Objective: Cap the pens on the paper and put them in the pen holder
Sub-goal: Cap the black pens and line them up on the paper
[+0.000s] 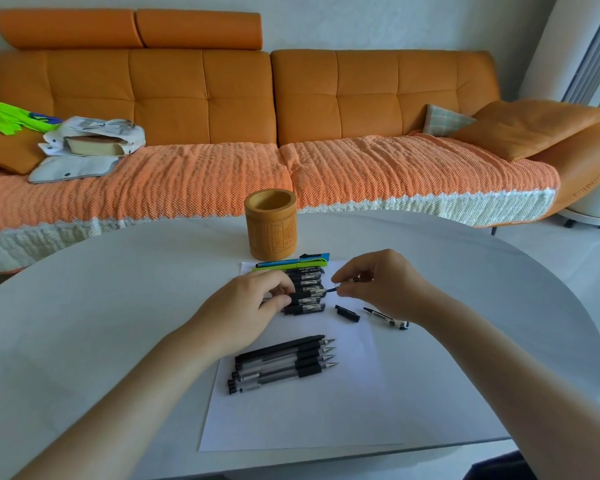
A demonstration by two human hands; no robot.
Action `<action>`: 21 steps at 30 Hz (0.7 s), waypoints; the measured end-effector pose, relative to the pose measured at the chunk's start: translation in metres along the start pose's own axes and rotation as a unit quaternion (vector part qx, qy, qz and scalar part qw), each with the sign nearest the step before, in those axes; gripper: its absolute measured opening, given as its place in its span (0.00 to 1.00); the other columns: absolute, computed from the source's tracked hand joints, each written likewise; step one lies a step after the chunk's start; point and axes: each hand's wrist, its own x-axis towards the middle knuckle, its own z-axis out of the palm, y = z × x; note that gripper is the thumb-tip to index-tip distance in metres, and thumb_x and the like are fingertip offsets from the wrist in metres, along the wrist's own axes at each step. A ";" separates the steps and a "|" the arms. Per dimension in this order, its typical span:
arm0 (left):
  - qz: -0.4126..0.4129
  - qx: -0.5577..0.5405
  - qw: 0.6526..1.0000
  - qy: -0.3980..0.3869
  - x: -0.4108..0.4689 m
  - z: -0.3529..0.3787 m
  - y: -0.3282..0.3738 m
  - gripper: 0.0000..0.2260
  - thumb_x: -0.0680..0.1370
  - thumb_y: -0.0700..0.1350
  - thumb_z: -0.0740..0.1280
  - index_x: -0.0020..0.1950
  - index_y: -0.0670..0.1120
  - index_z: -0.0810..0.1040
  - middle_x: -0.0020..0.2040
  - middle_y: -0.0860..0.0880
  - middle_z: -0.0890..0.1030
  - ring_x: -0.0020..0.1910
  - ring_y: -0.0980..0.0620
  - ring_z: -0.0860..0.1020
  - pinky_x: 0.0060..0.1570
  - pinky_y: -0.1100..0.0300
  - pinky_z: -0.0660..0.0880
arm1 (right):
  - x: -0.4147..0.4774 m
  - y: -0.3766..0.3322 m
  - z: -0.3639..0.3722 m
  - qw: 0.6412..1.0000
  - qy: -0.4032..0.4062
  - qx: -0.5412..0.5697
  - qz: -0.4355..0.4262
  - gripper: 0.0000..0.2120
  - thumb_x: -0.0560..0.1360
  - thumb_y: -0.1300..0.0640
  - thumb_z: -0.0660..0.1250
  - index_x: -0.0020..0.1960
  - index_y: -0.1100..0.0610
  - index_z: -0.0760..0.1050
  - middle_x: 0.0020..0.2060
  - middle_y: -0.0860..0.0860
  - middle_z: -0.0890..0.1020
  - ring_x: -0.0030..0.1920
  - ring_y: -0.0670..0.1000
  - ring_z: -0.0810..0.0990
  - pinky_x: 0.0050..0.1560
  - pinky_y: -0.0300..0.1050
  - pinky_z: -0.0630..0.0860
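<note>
**Capping under way at the far row of pens**

Head view: a white sheet of paper point(302, 420) lies on the pale round bench point(101, 306), with the tan pen holder point(271, 225) standing just beyond the sheet's far edge; no pen can be seen in it. The left hand point(253, 306) rests on the left end of the far row of black pens point(307, 292), its fingers point(280, 301) pressed on one or two barrels, though which one they actually grip cannot be told. The right hand point(378, 285) pinches a small dark piece, probably a cap point(353, 280), just beside the tip of a pen in that row, thumb and forefinger closed on it.

The step in hand looks like fitting a cap to a pen in the far row. The next move calls for lining the cap up with the tip, pushing it home, then lifting the pen to the holder.

Counted: about five black pens in the far row, the hand hiding part of it; two coloured pens, one blue point(293, 262) and one green point(288, 267), at the sheet's far edge; four uncapped pens in the near row point(284, 363), tips pointing right; one loose cap point(347, 313) on the sheet; one stray pen point(387, 318) off to the right; one holder.
</note>
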 end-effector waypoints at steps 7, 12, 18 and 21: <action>-0.002 -0.015 1.000 0.001 -0.001 -0.002 0.003 0.04 0.79 0.48 0.65 0.53 0.56 0.77 0.41 0.63 0.74 0.40 0.71 0.73 0.36 0.70 0.63 | -0.002 -0.007 0.002 0.999 -0.035 0.023 -0.006 0.06 0.72 0.58 0.75 0.48 0.51 0.84 0.24 0.31 0.77 0.25 0.38 0.73 0.28 0.26 0.67; -0.011 -0.029 0.999 -0.005 -0.002 -0.003 0.006 0.04 0.79 0.48 0.66 0.53 0.55 0.78 0.41 0.62 0.76 0.41 0.67 0.75 0.39 0.69 0.67 | -0.005 -0.014 0.007 0.999 -0.040 0.018 -0.015 0.06 0.72 0.57 0.75 0.49 0.51 0.85 0.25 0.30 0.77 0.26 0.38 0.73 0.28 0.27 0.67; -0.007 -0.029 0.999 -0.029 -0.003 -0.004 0.004 0.09 0.79 0.48 0.65 0.42 0.51 0.82 0.40 0.57 0.81 0.44 0.60 0.77 0.48 0.59 0.74 | -0.008 -0.015 0.020 0.998 -0.037 0.055 -0.011 0.06 0.72 0.57 0.75 0.48 0.51 0.84 0.24 0.34 0.78 0.25 0.42 0.71 0.29 0.31 0.68; 0.009 -0.035 0.999 -0.011 -0.004 -0.005 0.002 0.09 0.79 0.47 0.65 0.40 0.50 0.82 0.39 0.56 0.81 0.43 0.59 0.77 0.47 0.59 0.74 | -0.008 -0.015 0.022 0.995 -0.029 0.091 0.003 0.04 0.73 0.57 0.74 0.48 0.53 0.85 0.24 0.39 0.80 0.24 0.42 0.71 0.30 0.33 0.68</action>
